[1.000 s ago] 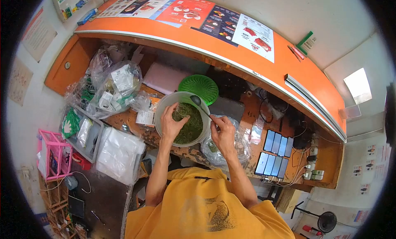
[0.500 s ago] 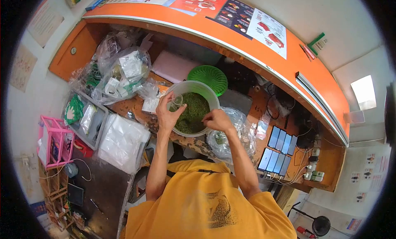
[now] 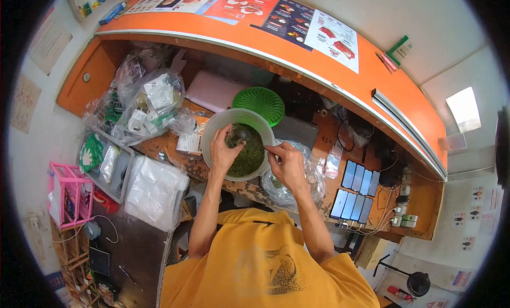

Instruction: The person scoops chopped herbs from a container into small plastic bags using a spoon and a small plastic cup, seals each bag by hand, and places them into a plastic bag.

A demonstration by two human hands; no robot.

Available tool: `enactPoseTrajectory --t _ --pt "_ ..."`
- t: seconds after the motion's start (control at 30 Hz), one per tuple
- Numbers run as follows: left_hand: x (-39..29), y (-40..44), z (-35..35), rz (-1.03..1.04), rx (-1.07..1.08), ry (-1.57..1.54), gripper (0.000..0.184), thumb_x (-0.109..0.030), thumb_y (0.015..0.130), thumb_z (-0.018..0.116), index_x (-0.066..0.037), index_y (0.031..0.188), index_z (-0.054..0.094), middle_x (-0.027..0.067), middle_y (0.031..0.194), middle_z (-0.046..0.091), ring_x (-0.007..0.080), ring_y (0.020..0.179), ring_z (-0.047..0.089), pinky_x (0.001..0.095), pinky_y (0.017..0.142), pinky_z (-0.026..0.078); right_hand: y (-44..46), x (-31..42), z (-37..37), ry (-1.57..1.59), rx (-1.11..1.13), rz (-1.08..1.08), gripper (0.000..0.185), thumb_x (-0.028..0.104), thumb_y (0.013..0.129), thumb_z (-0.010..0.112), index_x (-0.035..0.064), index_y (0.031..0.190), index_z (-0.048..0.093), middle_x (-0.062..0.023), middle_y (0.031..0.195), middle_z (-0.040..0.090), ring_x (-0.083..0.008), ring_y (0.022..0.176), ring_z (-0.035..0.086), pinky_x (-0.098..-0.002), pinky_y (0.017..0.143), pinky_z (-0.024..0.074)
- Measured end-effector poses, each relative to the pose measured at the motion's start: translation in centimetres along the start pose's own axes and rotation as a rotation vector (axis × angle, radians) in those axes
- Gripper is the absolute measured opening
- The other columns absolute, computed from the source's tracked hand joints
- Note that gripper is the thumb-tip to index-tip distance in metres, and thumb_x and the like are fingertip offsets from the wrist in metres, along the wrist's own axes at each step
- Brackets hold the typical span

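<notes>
A translucent round tub [image 3: 207, 143] holds chopped green herbs [image 3: 249, 162]. Inside its left part, my left hand [image 3: 223, 150] has its fingers curved around a small clear cup [image 3: 234, 137]. My right hand [image 3: 288, 162] is at the tub's right rim, thumb and fingers pinched on the handle of a dark spoon. The spoon's bowl [image 3: 243, 134] is over the herbs near the cup, and its handle is hard to make out. Beside the tub, under my right hand, lies a clear plastic bag [image 3: 313, 183] with some green stuff in it.
Behind the tub is a green plastic lid [image 3: 258, 105]. Bulging plastic bags [image 3: 154, 103] and a grey tray [image 3: 127, 164] stand left, near stacked clear bags [image 3: 154, 193]. Several phones [image 3: 350, 204] with cables lie right. An orange shelf [image 3: 212, 29] overhangs the worktop.
The spoon's bowl, raised at the rim a second ago and low in the herbs after that, is now up beside the cup. My left hand still holds the cup. The camera view has shifted slightly.
</notes>
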State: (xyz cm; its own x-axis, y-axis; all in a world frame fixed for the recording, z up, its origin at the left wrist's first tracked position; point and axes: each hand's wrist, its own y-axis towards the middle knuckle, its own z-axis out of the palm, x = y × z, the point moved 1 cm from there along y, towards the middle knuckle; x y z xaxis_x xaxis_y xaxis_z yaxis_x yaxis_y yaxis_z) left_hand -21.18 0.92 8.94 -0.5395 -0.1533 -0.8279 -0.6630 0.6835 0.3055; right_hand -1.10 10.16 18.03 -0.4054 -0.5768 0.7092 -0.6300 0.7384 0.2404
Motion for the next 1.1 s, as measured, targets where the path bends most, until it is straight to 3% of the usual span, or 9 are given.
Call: enactPoseTrajectory --t 0.07,0.17,0.37,0.67,0.77,0.8,0.9,0.93,1.1 --pt "0.1 0.0 0.4 0.012 -0.010 0.001 0.068 -0.014 0.069 0.090 -0.001 0.131 0.063 0.0159 0.117 0.066 0.0326 0.106 0.066 0.0425 0.092 0.053 -0.1 0.0 0.2 -0.084 -0.114 0.005 0.022 0.005 0.086 0.072 0.0055 0.107 0.079 -0.0140 0.083 0.070 -0.0266 0.061 0.064 -0.0375 0.062 0.0529" --pt "0.3 -0.1 0.5 -0.026 0.005 0.013 0.068 -0.013 0.070 0.089 -0.001 0.132 0.062 0.0162 0.118 0.065 0.0329 0.107 0.065 0.0429 0.092 0.054 0.6 -1.8 1.1 -0.103 0.004 0.044 0.022 0.007 0.086 0.072 0.0047 0.107 0.079 -0.0157 0.095 0.071 -0.0298 0.077 0.066 -0.0400 0.074 0.0546" --pt "0.4 -1.0 1.5 0.054 0.023 0.066 0.074 -0.004 0.070 0.083 -0.004 0.139 0.057 0.0170 0.128 0.061 0.0367 0.121 0.060 0.0457 0.101 0.050 3.9 1.3 5.6 -0.009 -0.036 -0.142 0.020 0.012 0.081 0.077 0.0034 0.100 0.077 -0.0186 0.124 0.063 -0.0402 0.117 0.054 -0.0487 0.100 0.0458" --pt "-0.7 -1.2 0.6 0.034 0.044 0.481 0.104 0.007 0.072 0.072 -0.010 0.163 0.023 0.0233 0.157 0.039 0.0394 0.148 0.035 0.0486 0.124 0.026 5.0 -1.7 8.2 -0.169 0.081 -0.157 0.017 0.005 0.075 0.077 0.0035 0.092 0.077 -0.0207 0.119 0.063 -0.0418 0.110 0.056 -0.0495 0.093 0.0486" --pt "-0.6 -0.5 -0.2 -0.090 0.099 -0.273 0.103 0.006 0.073 0.074 -0.009 0.162 0.023 0.0228 0.156 0.042 0.0350 0.151 0.034 0.0471 0.125 0.023 5.1 -1.4 6.3 -0.021 0.106 -0.129 0.014 0.000 0.081 0.075 0.0024 0.095 0.077 -0.0192 0.110 0.066 -0.0352 0.097 0.062 -0.0434 0.084 0.0524" --pt "-0.8 0.0 0.1 -0.120 0.136 -0.567 0.078 0.000 0.083 0.076 -0.005 0.153 0.041 0.0169 0.142 0.058 0.0268 0.138 0.050 0.0406 0.118 0.037 4.9 -1.5 5.9 0.065 0.126 -0.082 0.014 -0.001 0.082 0.074 0.0021 0.095 0.077 -0.0184 0.105 0.067 -0.0326 0.092 0.064 -0.0412 0.080 0.0535" --pt "-1.7 0.4 0.1 -0.425 0.385 -0.839 0.045 -0.016 0.095 0.075 -0.002 0.134 0.060 0.0070 0.118 0.069 0.0172 0.113 0.063 0.0312 0.101 0.047 3.9 -0.3 3.3 0.223 0.057 -0.043 0.016 -0.004 0.083 0.074 0.0014 0.098 0.076 -0.0144 0.091 0.070 -0.0236 0.079 0.068 -0.0345 0.071 0.0545" --pt "-2.3 0.4 0.5 -0.376 0.342 -0.796 0.022 -0.019 0.100 0.071 -0.001 0.112 0.070 0.0002 0.100 0.070 0.0095 0.092 0.063 0.0264 0.088 0.049 3.5 0.2 2.3 0.257 0.011 -0.045 0.017 -0.005 0.084 0.075 0.0012 0.099 0.076 -0.0128 0.087 0.071 -0.0203 0.074 0.068 -0.0323 0.068 0.0545" --pt "-6.8 -0.4 2.0 -0.359 0.393 -0.883 0.019 -0.017 0.100 0.071 0.000 0.109 0.069 0.0022 0.096 0.070 0.0102 0.089 0.064 0.0263 0.086 0.050 0.3 -1.0 -1.5 0.387 -0.086 0.169 0.028 -0.005 0.078 0.077 0.0017 0.106 0.074 -0.0104 0.079 0.072 -0.0166 0.072 0.067 -0.0322 0.070 0.0538"
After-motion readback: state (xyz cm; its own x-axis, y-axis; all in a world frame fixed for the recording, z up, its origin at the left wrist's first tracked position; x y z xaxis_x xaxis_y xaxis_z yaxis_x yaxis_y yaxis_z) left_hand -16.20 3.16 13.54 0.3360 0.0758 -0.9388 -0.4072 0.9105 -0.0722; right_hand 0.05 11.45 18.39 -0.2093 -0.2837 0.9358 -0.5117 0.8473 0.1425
